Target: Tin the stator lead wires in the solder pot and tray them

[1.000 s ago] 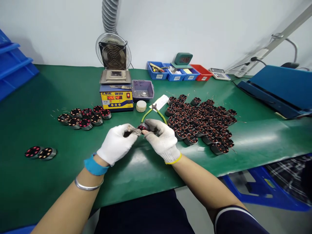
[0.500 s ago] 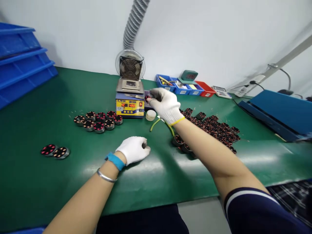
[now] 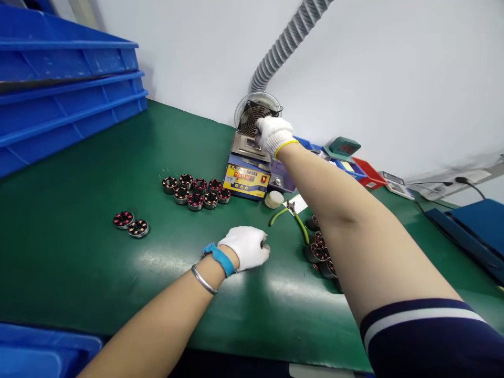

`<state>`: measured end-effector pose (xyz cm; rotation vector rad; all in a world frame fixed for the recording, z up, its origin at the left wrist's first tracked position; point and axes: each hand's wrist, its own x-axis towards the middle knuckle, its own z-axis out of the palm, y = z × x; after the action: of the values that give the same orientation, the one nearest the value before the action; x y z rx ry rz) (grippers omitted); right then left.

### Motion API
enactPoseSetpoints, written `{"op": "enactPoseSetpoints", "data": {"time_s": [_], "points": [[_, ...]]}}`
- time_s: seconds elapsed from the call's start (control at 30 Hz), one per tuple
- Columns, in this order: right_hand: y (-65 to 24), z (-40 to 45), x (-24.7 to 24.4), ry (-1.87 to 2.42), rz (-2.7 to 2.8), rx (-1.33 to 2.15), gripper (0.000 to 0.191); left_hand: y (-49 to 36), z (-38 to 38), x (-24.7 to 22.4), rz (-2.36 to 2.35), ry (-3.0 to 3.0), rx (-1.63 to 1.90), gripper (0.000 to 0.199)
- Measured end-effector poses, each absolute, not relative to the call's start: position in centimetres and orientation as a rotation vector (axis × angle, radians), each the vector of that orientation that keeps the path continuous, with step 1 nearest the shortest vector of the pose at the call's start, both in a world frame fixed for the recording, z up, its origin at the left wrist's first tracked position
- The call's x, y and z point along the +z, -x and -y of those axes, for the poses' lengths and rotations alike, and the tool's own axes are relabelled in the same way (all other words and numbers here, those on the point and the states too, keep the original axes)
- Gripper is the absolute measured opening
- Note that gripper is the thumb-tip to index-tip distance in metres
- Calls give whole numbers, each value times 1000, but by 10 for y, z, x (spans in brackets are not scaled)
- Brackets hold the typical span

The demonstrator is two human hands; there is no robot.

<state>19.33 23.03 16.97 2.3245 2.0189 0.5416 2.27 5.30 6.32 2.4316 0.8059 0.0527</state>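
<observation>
My right hand (image 3: 271, 134), in a white glove with darkened fingertips, reaches over the solder pot (image 3: 246, 181), close to its steel top and the fan behind. Its fingers are pinched on a motor stator, which the hand now mostly hides. My left hand (image 3: 246, 248), gloved too, rests on the green table with its fingers curled in and nothing visible in them. Left of the pot stands a group of motor stators (image 3: 196, 201) with copper windings, some with red marks. Two more stators (image 3: 138, 228) lie further left.
Green-handled cutters (image 3: 301, 227) and a round whitish pad (image 3: 274, 199) lie right of the pot. More stators (image 3: 317, 252) sit partly behind my right forearm. Blue crates (image 3: 74, 110) are stacked at left. A red bin (image 3: 369, 173) and a grey duct (image 3: 291, 42) are at the back.
My right hand has moved from beside the pot, where a stator showed at its fingertips, up over the pot's top. My left hand stays on the table. The camera view has turned left.
</observation>
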Motion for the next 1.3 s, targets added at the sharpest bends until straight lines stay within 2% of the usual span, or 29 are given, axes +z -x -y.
{"op": "enactPoseSetpoints", "data": {"time_s": [0.33,0.6,0.7,0.8,0.87,0.93,1.03,1.13,1.2,1.3], "points": [[-185,-235,163,-2230,-2010,540,39,-22,-52,62,-798,-2423,39,32],[-191,-231,172,-2364,-2060,508,30,-22,-52,64,-792,-2445,38,30],[-192,-219,181,-2479,-2150,463,32,-22,-54,65,-949,-2401,226,29],[-187,-197,185,-2623,-2257,361,33,-24,-59,64,-1174,-2106,655,24],[-180,-179,180,-2693,-2341,229,33,-26,-65,63,-1183,-1731,934,20],[-172,-160,169,-2737,-2441,-3,35,-29,-71,64,-1102,-1330,1103,28],[-157,-134,144,-2766,-2561,-475,46,-31,-79,66,-990,-921,1226,35],[-146,-115,120,-2768,-2553,-791,52,-29,-83,67,-985,-786,1284,25],[-144,-106,114,-2725,-2499,-1000,47,-27,-84,64,-1012,-779,1275,20],[-145,-95,120,-2597,-2340,-1271,25,-25,-84,58,-994,-800,1244,20]]}}
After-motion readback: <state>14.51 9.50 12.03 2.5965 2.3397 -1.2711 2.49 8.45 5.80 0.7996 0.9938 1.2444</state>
